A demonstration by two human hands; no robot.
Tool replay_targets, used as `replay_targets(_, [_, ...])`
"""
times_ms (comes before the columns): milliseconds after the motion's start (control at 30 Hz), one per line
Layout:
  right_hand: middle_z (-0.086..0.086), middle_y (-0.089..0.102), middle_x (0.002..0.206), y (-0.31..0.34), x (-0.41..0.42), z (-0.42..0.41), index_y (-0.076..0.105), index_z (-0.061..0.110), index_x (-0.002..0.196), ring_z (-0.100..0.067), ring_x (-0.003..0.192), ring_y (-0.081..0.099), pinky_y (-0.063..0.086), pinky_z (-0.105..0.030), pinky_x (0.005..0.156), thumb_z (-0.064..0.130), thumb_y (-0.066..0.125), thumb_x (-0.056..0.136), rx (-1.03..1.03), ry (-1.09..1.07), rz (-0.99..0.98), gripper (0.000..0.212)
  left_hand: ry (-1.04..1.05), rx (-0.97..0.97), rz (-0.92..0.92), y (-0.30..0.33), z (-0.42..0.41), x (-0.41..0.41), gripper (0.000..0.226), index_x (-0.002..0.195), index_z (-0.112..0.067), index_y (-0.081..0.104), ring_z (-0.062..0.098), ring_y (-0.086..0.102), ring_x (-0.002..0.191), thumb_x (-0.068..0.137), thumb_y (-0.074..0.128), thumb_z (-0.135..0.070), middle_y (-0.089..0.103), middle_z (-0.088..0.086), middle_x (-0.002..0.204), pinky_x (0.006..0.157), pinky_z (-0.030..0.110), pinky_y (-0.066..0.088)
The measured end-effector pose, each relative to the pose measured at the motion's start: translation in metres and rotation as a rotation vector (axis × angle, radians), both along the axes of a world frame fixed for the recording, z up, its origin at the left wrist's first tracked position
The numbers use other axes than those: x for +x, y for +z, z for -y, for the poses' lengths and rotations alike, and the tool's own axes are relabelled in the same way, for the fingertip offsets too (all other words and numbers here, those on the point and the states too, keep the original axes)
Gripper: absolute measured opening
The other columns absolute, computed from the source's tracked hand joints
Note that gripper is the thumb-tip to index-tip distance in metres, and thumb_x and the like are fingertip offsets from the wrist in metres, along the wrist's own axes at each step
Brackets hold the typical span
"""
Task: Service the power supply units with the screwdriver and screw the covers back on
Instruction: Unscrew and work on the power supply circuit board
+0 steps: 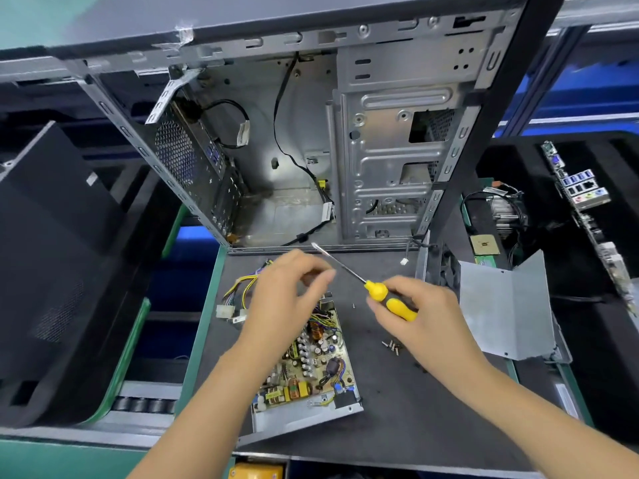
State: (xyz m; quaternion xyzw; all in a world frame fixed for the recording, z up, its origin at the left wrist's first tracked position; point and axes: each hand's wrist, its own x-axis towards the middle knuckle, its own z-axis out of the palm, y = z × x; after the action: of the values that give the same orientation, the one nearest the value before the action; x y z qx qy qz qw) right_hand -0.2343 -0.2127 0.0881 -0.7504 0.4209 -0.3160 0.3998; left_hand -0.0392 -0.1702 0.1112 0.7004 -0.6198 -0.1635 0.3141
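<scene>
The power supply unit (311, 368) lies open on the dark mat (397, 409) in front of me, its circuit board bare in a thin metal tray, the wire bundle (238, 292) trailing off toward ten o'clock. I judge it fairly light but awkward: the tray is stiff sheet metal with sharp-looking edges, while the coils and capacitors on the board are fragile, so I would take it by the tray's rim at the near corner and keep off the parts. My left hand (287, 299) hovers over the unit's far end with fingers loosely curled and thumb near the fingertips; whether it pinches something small I cannot tell. My right hand (418, 319) grips the screwdriver (380, 293) by its yellow handle, the shaft pointing toward ten o'clock, its tip above the mat beyond my left hand. The unit sits at about seven o'clock from my right hand. Loose screws (392, 346) lie just beside that hand, and the grey cover (505, 305) rests at three o'clock, well apart from the unit.
</scene>
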Motion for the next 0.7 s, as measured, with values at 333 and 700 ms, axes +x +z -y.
replay_targets(333, [0.015,0.041,0.066,0.029,0.025,0.031,0.072,0.015,0.083,-0.012,0.062,0.042,0.044,-0.039,0.053,0.017,0.074,0.082,-0.322,0.041,-0.129,0.003,-0.103,0.208,-0.85,0.003,0.024,-0.008,0.028,0.075,-0.017,0.072,0.001,0.055,0.06,0.096,0.055,-0.009,0.067,-0.006,0.064,0.061,0.012,0.044])
replay_targets(700, [0.012,0.048,0.058,0.031,-0.001,0.041,0.058,0.029,0.09,-0.011,0.06,0.045,0.041,-0.032,0.056,0.043,0.069,0.079,-0.23,0.124,-0.186,0.021,0.072,0.132,-1.374,-0.008,0.024,0.02,0.021,0.083,-0.01,0.08,0.003,0.06,0.065,0.081,0.059,-0.013,0.069,0.001,0.074,0.061,0.014,0.054])
